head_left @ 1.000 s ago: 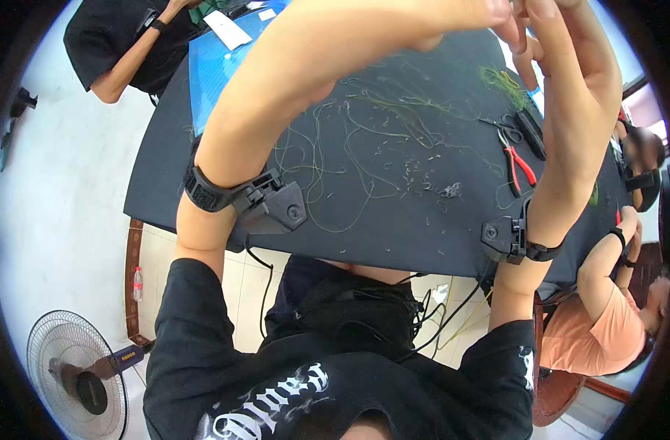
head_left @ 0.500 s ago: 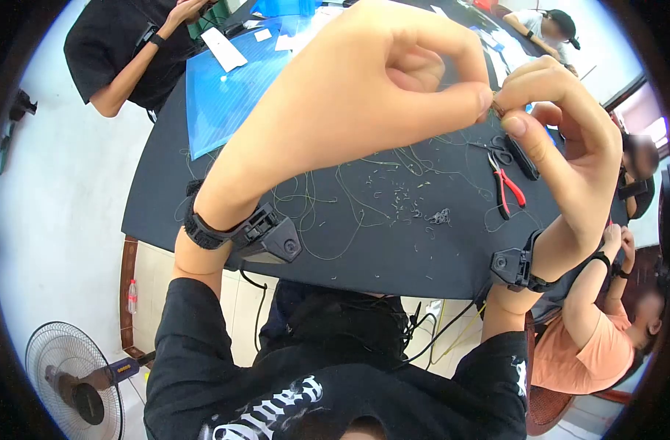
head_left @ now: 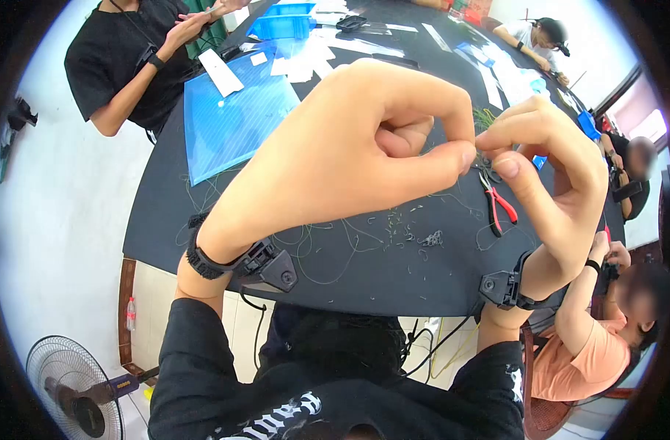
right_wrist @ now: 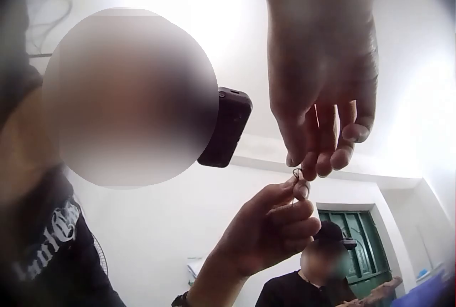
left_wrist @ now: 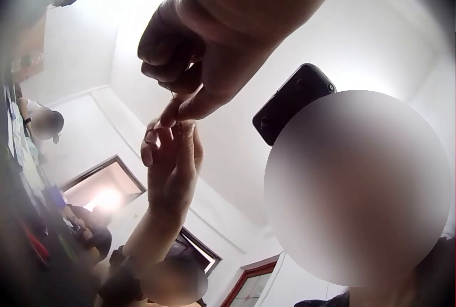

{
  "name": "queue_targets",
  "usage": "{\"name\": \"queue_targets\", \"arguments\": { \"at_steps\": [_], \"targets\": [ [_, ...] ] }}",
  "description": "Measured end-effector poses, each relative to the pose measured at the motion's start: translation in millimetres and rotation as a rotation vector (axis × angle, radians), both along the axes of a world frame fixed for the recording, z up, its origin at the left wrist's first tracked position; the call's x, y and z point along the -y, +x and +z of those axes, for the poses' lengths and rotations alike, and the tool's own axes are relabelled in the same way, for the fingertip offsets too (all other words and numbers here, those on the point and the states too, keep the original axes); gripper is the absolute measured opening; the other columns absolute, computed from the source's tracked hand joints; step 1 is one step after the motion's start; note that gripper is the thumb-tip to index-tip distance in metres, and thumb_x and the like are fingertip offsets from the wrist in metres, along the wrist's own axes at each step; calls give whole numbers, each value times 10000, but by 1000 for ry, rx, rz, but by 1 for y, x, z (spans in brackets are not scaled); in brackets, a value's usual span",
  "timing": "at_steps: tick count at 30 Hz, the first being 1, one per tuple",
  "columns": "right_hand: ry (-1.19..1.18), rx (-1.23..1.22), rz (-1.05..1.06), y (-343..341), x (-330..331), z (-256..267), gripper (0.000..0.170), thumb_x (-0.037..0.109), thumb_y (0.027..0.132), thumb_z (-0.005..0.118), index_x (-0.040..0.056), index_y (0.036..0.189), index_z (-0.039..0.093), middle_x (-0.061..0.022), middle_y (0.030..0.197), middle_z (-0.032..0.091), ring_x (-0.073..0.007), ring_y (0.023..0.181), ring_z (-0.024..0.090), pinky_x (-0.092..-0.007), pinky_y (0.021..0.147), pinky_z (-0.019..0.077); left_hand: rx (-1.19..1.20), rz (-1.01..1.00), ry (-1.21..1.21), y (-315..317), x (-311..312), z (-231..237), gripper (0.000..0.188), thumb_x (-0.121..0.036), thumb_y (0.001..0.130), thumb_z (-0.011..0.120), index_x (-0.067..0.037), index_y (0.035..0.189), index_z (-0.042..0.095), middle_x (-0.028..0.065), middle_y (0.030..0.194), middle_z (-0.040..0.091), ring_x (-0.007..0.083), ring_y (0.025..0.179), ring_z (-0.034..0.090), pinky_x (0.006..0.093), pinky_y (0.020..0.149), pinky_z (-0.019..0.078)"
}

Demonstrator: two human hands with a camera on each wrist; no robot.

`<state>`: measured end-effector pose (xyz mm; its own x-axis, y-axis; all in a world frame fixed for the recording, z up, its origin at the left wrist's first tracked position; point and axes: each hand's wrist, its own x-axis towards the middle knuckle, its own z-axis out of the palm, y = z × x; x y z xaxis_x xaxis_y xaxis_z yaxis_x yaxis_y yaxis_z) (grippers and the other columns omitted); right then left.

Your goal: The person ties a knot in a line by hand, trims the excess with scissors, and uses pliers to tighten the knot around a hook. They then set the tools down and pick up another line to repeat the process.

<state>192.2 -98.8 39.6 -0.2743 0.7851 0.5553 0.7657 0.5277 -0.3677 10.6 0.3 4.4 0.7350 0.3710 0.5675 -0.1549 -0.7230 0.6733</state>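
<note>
In the head view my left hand (head_left: pixel 357 143) is raised above the black table, thumb and index fingertips together. My right hand (head_left: pixel 559 176) is just beside it, fingers bent, with a gap between thumb and index tips. The right wrist view shows a small dark wire-like loop (right_wrist: pixel 297 173) pinched in the left fingertips (right_wrist: pixel 300 188); the right thumb and index tips hang on either side of it. Whether they touch the loop I cannot tell. Both hands meet fingertip to fingertip in the left wrist view, where the loop is too small to make out.
Red-handled pliers (head_left: pixel 502 209) lie on the black table (head_left: pixel 379 290), near a grey clump (head_left: pixel 432 238) and scattered tiny bits. Loose thin line curls at the left. Behind are a blue sheet (head_left: pixel 221 136) and a blue tray (head_left: pixel 283 26). Other people sit or stand around the table.
Both hands, partly cut off at the top of the head view a second ago, now sit lower and fully in view. Their fingertips remain close together. More of the table's far side shows.
</note>
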Motion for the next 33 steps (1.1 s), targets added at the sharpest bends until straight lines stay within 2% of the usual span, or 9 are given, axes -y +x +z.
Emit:
{"name": "queue_targets", "arguments": {
  "at_steps": [5, 9, 12, 17, 28, 33],
  "targets": [
    [9, 60, 9, 2, 3, 0, 67, 27, 735, 621, 5, 797, 609, -62, 771, 596, -132, 668, 523, -222, 539, 364, -8, -7, -29, 0, 3, 0, 69, -87, 818, 603, -38, 780, 634, -106, 513, 216, 1, 469, 197, 202, 450, 156],
    [64, 17, 3, 0, 2, -5, 68, 12, 721, 629, 11, 774, 587, -56, 751, 578, -129, 647, 506, -208, 520, 359, -31, -32, -78, 0, 6, 2, 75, -82, 818, 599, -37, 772, 639, -108, 500, 232, -2, 458, 196, 204, 442, 148],
    [199, 57, -21, -6, 0, -8, 94, -18, 706, 632, 9, 768, 566, -56, 743, 563, -131, 637, 494, -213, 515, 363, -88, -24, -79, 0, 6, 2, 98, -97, 826, 599, -34, 773, 652, -105, 486, 255, -6, 451, 196, 206, 438, 142],
    [339, 122, 62, -2, -8, -9, 118, -60, 696, 623, -1, 776, 559, -63, 751, 559, -131, 630, 489, -219, 514, 364, -139, -98, -175, -1, 8, 7, 141, -129, 844, 596, -22, 788, 668, -104, 475, 268, -8, 449, 197, 206, 439, 139],
    [389, 100, -45, -1, -10, -10, 120, -65, 719, 602, 5, 817, 594, -60, 775, 579, -117, 654, 514, -207, 523, 376, -127, -97, -210, 3, 11, 4, 165, -145, 850, 589, -8, 792, 661, -93, 504, 305, -3, 466, 206, 210, 448, 142],
    [278, 62, -68, 5, 2, -3, 108, -46, 730, 608, -1, 828, 600, -62, 795, 587, -120, 678, 537, -206, 537, 387, -72, -69, -224, 3, 6, 2, 201, -183, 847, 587, -5, 783, 654, -71, 549, 355, 5, 500, 248, 211, 464, 159]
  ]
}}
